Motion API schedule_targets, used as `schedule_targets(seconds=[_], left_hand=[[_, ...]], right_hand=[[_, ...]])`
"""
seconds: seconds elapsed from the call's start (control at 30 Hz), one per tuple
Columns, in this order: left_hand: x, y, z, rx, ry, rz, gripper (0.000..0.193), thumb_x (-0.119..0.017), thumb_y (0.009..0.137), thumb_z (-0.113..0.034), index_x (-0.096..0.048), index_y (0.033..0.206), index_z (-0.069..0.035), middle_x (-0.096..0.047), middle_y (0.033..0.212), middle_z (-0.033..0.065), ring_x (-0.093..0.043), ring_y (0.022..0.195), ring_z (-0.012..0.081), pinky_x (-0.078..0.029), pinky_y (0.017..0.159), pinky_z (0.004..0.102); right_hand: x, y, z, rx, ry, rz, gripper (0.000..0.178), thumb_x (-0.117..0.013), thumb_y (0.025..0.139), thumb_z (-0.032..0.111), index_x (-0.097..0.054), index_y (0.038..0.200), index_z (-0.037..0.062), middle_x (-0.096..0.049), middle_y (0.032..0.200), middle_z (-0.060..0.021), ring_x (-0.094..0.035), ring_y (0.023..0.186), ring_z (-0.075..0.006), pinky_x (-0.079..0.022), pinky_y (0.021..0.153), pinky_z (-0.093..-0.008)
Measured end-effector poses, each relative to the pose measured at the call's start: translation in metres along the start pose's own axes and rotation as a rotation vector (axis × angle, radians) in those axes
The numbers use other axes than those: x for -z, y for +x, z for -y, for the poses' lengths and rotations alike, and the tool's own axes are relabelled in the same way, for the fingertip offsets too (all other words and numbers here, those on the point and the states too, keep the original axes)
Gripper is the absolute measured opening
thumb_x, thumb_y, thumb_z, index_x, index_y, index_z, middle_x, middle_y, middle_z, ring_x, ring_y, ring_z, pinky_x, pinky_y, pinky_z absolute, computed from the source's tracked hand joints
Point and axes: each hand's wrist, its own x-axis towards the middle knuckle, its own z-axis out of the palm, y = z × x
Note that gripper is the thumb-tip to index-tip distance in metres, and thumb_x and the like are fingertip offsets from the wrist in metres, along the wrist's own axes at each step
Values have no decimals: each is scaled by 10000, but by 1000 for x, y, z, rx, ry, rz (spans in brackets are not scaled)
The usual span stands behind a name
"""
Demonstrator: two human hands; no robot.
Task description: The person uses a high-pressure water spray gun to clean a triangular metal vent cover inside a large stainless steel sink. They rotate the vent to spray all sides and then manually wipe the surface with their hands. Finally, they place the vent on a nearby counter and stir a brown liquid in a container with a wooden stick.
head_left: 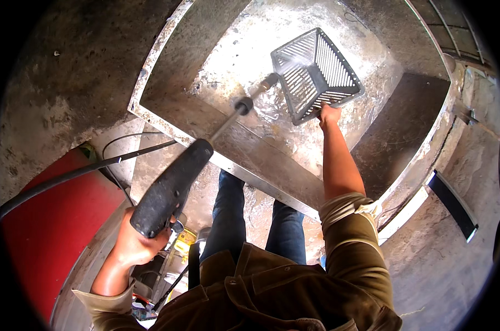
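Observation:
My left hand [141,243] is closed round the grip of a black pressure washer gun [173,185]. The gun's metal lance points up and to the right over the wall of a trough, and its dark nozzle [270,81] ends close to the left side of a dark grey slotted plastic basket [318,83]. A pale mist shows inside the basket in front of the nozzle. With my right hand [330,115] I grip the basket's near rim; part of my fingers is hidden behind it. Tilted, the basket's open side faces me above the wet trough floor.
The large metal trough [228,165] has worn, raised walls between my legs and the basket. A black hose [90,172] runs in from the left past a red surface [68,220]. On the right lies a dark strip with a pale edge [453,204]. Metal bars stand at the upper right.

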Motion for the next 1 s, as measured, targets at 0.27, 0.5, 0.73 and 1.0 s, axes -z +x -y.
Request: schedule_targets(seconds=[0.27, 0.5, 0.73, 1.0], left_hand=[[-3, -1, 12, -89, -82, -42, 618, -521, 646, 163, -505, 1236, -21, -587, 1152, 80, -585, 948, 158, -470, 838, 308], [5, -12, 32, -33, -151, -138, 630, -520, 654, 156, -493, 1259, -20, -585, 1158, 80, -585, 953, 169, -467, 852, 314], [3, -14, 49, -57, -136, -76, 654, -539, 649, 146, -485, 1277, -28, -580, 1169, 69, -568, 1003, 172, -451, 878, 320], [8, -46, 44, 5, -16, -1, 329, -658, 626, 30, -659, 949, -34, -669, 818, 75, -619, 725, 133, -496, 698, 279]], right_hand=[[1, -18, 22, -100, 102, 15, 354, -661, 800, 17, -493, 1109, -15, -628, 936, -138, -630, 727, -255, -541, 533, -381], [0, -21, 25, -42, -58, 14, 384, -672, 774, 92, -555, 1120, -28, -654, 996, -132, -635, 802, -221, -505, 681, -353], [-8, -33, 35, -80, 86, 83, 364, -657, 757, 47, -547, 1095, -32, -635, 929, -147, -620, 706, -253, -510, 584, -395], [-5, -6, 14, -96, 263, 196, 352, -609, 754, -61, -544, 1095, 0, -608, 887, -130, -606, 693, -271, -502, 532, -418]])
